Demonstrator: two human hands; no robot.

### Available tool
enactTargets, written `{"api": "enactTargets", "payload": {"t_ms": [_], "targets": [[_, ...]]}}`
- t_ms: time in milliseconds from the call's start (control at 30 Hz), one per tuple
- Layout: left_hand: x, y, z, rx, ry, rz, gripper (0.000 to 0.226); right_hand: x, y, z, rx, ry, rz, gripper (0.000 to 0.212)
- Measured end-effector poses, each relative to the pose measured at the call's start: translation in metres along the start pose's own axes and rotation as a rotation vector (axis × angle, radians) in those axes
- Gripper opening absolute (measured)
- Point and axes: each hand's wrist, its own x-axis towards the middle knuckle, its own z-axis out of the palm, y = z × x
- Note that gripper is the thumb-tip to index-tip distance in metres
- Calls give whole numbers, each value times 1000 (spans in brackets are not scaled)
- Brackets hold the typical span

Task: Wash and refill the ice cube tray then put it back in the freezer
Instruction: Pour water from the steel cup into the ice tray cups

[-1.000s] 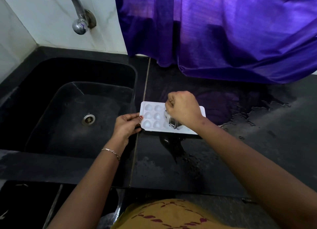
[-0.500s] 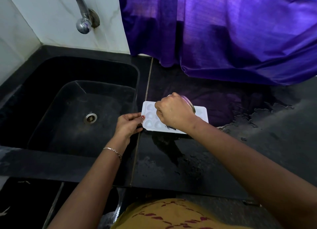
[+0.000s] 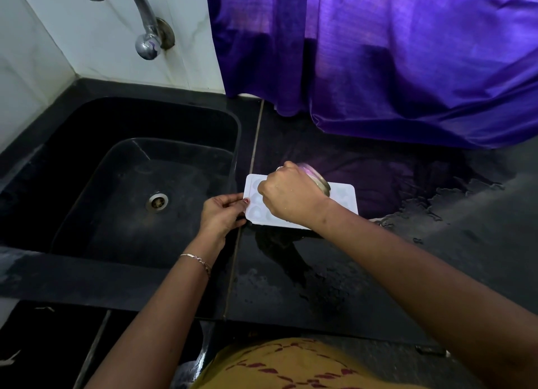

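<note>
Left hand [image 3: 222, 214] pinches left edge of ice cube tray [image 3: 345, 198], holds it flat. Right hand [image 3: 291, 196] curled round small steel cup [image 3: 318, 179], tipped over tray. Tray sits on wet black counter [image 3: 291, 272], just beside sink [image 3: 116, 184]. Looks like filling step. Best way: pour slow, little bit per hole, keep tray flat, stop before water spills over.

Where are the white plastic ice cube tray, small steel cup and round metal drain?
white plastic ice cube tray [image 3: 346, 199]: head view, right end.
small steel cup [image 3: 324, 184]: head view, rim.
round metal drain [image 3: 157, 202]: head view, centre.
</note>
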Motion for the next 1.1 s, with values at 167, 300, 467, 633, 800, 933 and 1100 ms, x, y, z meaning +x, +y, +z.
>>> {"api": "enactTargets", "payload": {"t_ms": [167, 300, 467, 633, 800, 933, 1100], "targets": [[1, -2, -1, -3, -1, 7, 12, -1, 9, -3, 205, -11, 122, 19], [4, -6, -3, -8, 1, 20, 17, -2, 25, 10, 528, 62, 410, 33], [6, -6, -3, -12, 2, 18, 19, 2, 34, 15, 731, 180, 562, 32], [7, -6, -4, -7, -3, 9, 17, 13, 15, 15, 706, 168, 498, 37], [6, -5, -5, -13, -14, 7, 12, 17, 6, 10, 596, 137, 360, 30], [6, -5, -5, -9, -23, 7, 15, 18, 1, 6, 439, 164, 240, 28], [6, -5, -6, 2, -16, 4, 15, 21, -8, 4, 327, 96, 115, 21]]}}
